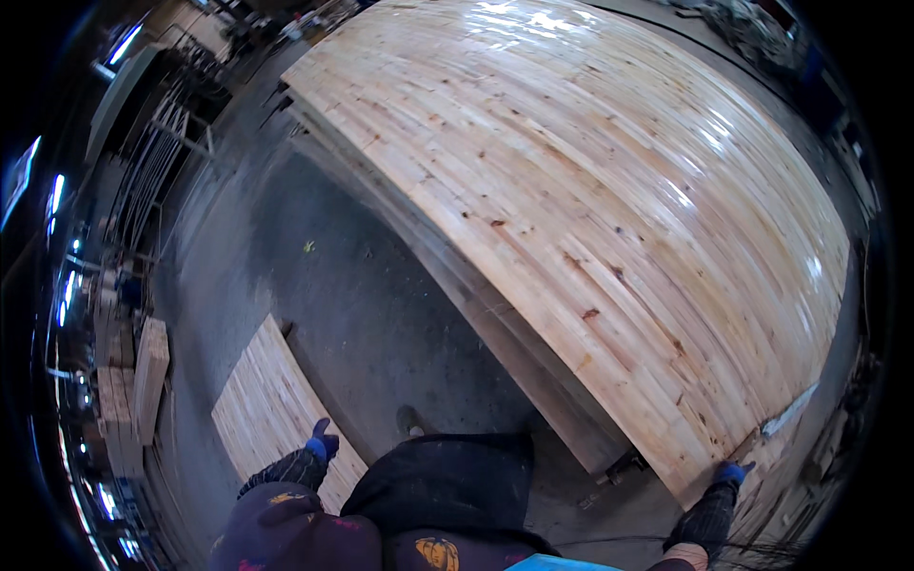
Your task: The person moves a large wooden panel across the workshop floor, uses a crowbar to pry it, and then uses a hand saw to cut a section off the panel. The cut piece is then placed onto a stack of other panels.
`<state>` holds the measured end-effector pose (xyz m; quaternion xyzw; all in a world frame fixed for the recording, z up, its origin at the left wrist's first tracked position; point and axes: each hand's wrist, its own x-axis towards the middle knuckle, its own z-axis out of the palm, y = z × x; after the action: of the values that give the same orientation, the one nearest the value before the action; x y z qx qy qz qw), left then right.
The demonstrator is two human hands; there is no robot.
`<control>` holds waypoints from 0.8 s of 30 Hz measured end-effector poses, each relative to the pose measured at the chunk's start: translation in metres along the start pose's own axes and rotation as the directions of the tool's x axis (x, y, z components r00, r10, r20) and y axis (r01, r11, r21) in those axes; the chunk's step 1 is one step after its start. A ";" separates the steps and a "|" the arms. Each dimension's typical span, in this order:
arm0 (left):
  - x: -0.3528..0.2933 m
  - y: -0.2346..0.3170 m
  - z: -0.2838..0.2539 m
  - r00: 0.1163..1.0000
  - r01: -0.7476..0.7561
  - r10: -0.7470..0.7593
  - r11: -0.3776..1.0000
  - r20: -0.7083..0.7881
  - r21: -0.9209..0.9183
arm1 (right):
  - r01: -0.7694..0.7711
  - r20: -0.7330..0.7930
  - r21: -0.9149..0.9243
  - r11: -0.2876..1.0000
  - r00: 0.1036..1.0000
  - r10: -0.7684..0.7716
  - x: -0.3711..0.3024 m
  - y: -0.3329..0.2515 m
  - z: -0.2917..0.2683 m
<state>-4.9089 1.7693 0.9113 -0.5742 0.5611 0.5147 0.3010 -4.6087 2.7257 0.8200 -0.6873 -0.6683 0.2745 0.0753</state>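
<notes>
A large laminated wooden panel [533, 228], pale with dark knots and a glossy sheen, lies on a raised support and fills the right half of the view. My right hand [733, 473], in a dark blue glove, is at the panel's near right edge, close to its corner, with a finger stretched out. Its other fingers are small and partly hidden. On the left, my left hand [324, 441], gloved too, hangs in front of a smaller wooden panel [271, 390]. Its fingers are loosely apart, and nothing shows in them.
A whitish strip [790, 411] lies along the large panel's right edge. Stacked timber [119, 409] and a metal rack [157, 157] stand at the left. Grey concrete floor [352, 285] runs between the panels. A dark apron [447, 481] covers my front.
</notes>
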 end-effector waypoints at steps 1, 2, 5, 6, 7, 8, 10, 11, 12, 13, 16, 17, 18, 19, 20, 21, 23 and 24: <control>0.005 -0.002 -0.021 0.890 -0.454 0.445 0.852 0.096 0.260 | -0.102 0.136 0.171 0.980 0.987 0.079 0.017 0.001 -0.010; 0.017 0.010 -0.018 0.895 -0.442 0.438 0.838 0.089 0.322 | -0.210 0.275 0.304 0.929 0.953 0.125 0.036 -0.001 -0.020; 0.034 0.011 -0.032 0.871 -0.477 0.490 0.838 0.017 0.265 | -0.319 0.455 0.695 0.645 0.889 -0.050 0.033 -0.053 -0.030; 0.023 -0.008 -0.056 0.885 -0.448 0.465 0.869 -0.037 0.210 | -0.390 0.588 0.671 0.631 0.798 -0.132 0.012 -0.096 -0.025; 0.011 -0.045 -0.088 0.901 -0.377 0.403 0.911 -0.162 0.168 | -0.385 0.521 0.740 0.552 0.847 -0.108 -0.024 -0.154 0.007; 0.014 -0.072 -0.109 0.914 -0.366 0.374 0.928 -0.160 0.076 | -0.345 0.419 0.824 0.450 0.905 -0.072 -0.053 -0.198 0.025; 0.030 -0.109 -0.131 0.932 -0.356 0.345 0.930 -0.111 -0.097 | -0.398 0.524 0.851 0.343 0.689 -0.502 -0.105 -0.240 0.044; 0.037 -0.133 -0.135 0.943 -0.317 0.300 0.941 -0.144 -0.116 | -0.436 0.496 0.843 0.314 0.408 -0.767 -0.148 -0.276 0.058; 0.039 -0.150 -0.134 0.954 -0.218 0.195 0.973 -0.226 -0.081 | -0.432 0.534 0.824 0.367 0.374 -0.758 -0.221 -0.321 0.066; 0.041 -0.168 -0.137 0.959 -0.203 0.173 0.971 -0.223 -0.123 | -0.439 0.539 0.823 0.361 0.402 -0.740 -0.285 -0.352 0.080; 0.056 -0.201 -0.159 0.981 -0.160 0.107 0.921 -0.163 -0.356 | -0.382 0.638 0.755 0.533 0.237 -0.733 -0.442 -0.415 0.128; 0.067 -0.218 -0.177 0.985 -0.148 0.092 0.880 -0.143 -0.452 | -0.319 0.663 0.736 0.597 0.162 -0.731 -0.488 -0.430 0.151; 0.077 -0.239 -0.194 0.989 -0.130 0.073 0.830 -0.127 -0.543 | -0.324 0.696 0.695 0.642 0.076 -0.714 -0.545 -0.446 0.168; 0.083 -0.264 -0.204 0.994 -0.098 0.045 0.774 -0.099 -0.626 | -0.424 0.778 0.595 0.683 0.089 -0.622 -0.586 -0.452 0.199; 0.085 -0.283 -0.215 0.998 -0.053 0.017 0.722 -0.059 -0.690 | -0.432 0.814 0.524 0.734 0.003 -0.580 -0.639 -0.468 0.211; 0.081 -0.284 -0.210 0.978 -0.173 0.036 0.700 -0.207 -0.693 | -0.421 0.840 0.459 0.783 -0.082 -0.537 -0.694 -0.486 0.224; 0.074 -0.281 -0.231 0.986 -0.073 -0.098 0.481 -0.137 -0.874 | -0.303 0.885 0.373 0.877 -0.168 -0.434 -0.789 -0.509 0.248; 0.073 -0.274 -0.240 0.985 -0.036 -0.148 0.350 -0.093 -0.936 | -0.281 0.871 0.361 0.889 -0.237 -0.429 -0.826 -0.522 0.259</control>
<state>-4.5980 1.5756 0.8490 -0.7014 0.1704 0.6835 -0.1087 -5.1540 1.9145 1.0771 -0.1196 -0.4251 0.8430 -0.3072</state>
